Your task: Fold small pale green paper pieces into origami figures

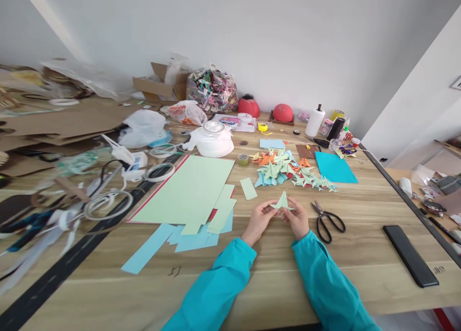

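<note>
In the head view, your left hand (258, 219) grips the left side of a pale green folded paper piece (283, 201) with its fingertips, and your right hand (297, 219) grips the right side. The piece is located between both hands, point upward, on the near side of the pile of folded paper shapes (273, 170). Scissors (328, 220) lie on the surface (275, 288) to the right of your right hand, blades slightly parted; a flat black object (410, 255) lies farther right. A small green paper rectangle (248, 189) lies just beyond your left hand. Large green sheets (190, 184) lie to its left, with blue paper strips (146, 251) projecting from their near edge. A bright blue sheet (336, 166) lies beside the pile, on its right.
</note>
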